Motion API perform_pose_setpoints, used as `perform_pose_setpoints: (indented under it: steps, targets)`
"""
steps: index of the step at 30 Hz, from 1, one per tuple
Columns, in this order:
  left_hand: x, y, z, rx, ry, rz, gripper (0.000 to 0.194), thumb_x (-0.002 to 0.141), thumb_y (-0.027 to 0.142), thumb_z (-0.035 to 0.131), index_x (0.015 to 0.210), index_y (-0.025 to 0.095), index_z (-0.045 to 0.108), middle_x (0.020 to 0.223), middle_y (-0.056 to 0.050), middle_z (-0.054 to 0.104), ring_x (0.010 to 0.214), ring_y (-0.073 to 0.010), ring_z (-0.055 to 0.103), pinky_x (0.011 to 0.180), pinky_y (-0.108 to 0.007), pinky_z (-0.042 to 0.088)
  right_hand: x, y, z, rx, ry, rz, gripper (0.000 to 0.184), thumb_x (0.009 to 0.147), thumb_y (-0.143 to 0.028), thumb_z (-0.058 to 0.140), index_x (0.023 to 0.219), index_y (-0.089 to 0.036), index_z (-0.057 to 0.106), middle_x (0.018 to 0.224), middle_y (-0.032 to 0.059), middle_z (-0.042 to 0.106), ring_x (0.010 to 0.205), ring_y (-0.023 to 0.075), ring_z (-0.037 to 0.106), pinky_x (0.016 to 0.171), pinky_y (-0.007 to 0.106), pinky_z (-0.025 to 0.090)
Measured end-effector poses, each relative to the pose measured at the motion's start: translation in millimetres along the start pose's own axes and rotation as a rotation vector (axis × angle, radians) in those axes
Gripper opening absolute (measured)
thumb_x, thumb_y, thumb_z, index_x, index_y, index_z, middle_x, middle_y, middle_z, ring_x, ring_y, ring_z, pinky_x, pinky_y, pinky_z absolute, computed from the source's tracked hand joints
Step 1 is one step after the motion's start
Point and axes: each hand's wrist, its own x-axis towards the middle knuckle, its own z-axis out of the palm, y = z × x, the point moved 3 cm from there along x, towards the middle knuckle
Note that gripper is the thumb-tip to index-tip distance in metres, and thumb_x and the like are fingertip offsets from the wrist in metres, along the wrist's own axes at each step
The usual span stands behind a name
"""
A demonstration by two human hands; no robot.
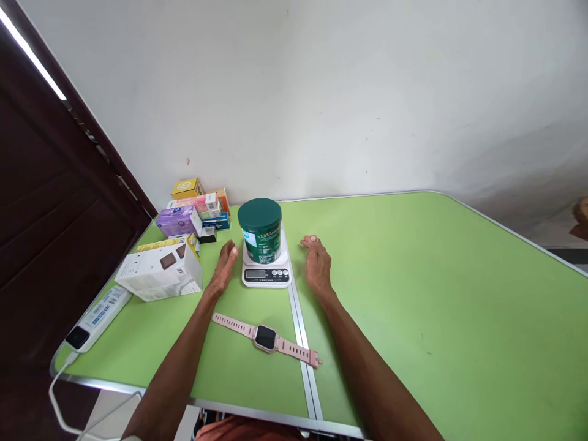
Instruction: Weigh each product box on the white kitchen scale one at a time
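Note:
A dark green tub with a green lid stands upright on a small white kitchen scale on the green table. My left hand lies just left of the scale, fingers stretched out, holding nothing. To the right of the scale is my right hand, fingers also extended and empty. Neither hand touches the tub. A pink smartwatch lies flat on the table between my forearms, nearer to me.
Several small boxes are piled at the table's back left, with a larger white box in front of them. A white power strip lies at the left edge. A dark wooden door stands to the left.

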Motion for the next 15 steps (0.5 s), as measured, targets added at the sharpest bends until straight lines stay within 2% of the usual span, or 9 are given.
perform_pose_setpoints:
  steps: [2,4,7,11,15]
  targets:
    - [-5,13,7.3,0.003,-0.003,0.008,0.115,0.085,0.088,0.064,0.169,0.017,0.032,0.176,-0.027,0.035,0.163,-0.0417,0.039,0.132,-0.06,0.034,-4,-10,1,-0.028,0.002,-0.07,0.076,0.103,-0.08,0.026,0.11,-0.021,0.073,0.121,0.0205,0.076,0.125,0.0378,0.067,0.115,0.065,0.047]
    - [-7,32,15.5,0.034,0.036,0.092,0.126,0.077,0.081,0.08,0.171,0.018,0.025,0.177,-0.027,0.03,0.164,-0.0426,0.036,0.132,-0.06,0.033,-8,-25,6,-0.043,-0.004,-0.159,0.077,0.105,-0.077,0.027,0.13,-0.019,0.071,0.139,0.0214,0.071,0.137,0.0368,0.061,0.121,0.064,0.043]
    - [2,61,29.8,0.11,0.084,0.249,0.129,0.067,0.066,0.095,0.168,0.02,0.029,0.173,-0.026,0.036,0.163,-0.0436,0.037,0.131,-0.061,0.035,-15,-51,23,-0.01,-0.062,-0.252,0.074,0.108,-0.073,0.03,0.148,-0.02,0.063,0.154,0.0193,0.064,0.148,0.034,0.054,0.125,0.06,0.04]
    - [19,83,46.1,0.168,0.066,0.341,0.115,0.066,0.052,0.098,0.159,0.018,0.04,0.157,-0.024,0.054,0.148,-0.0412,0.055,0.121,-0.056,0.047,-20,-75,45,0.05,-0.127,-0.283,0.069,0.109,-0.072,0.03,0.148,-0.024,0.062,0.148,0.0165,0.067,0.14,0.0325,0.06,0.119,0.056,0.046]
    - [20,89,42.2,0.185,0.114,0.311,0.101,0.069,0.049,0.096,0.15,0.016,0.046,0.144,-0.022,0.063,0.133,-0.0385,0.065,0.11,-0.052,0.054,-22,-92,48,0.07,-0.177,-0.258,0.068,0.108,-0.074,0.033,0.138,-0.022,0.066,0.135,0.0163,0.071,0.124,0.0314,0.066,0.109,0.051,0.052]
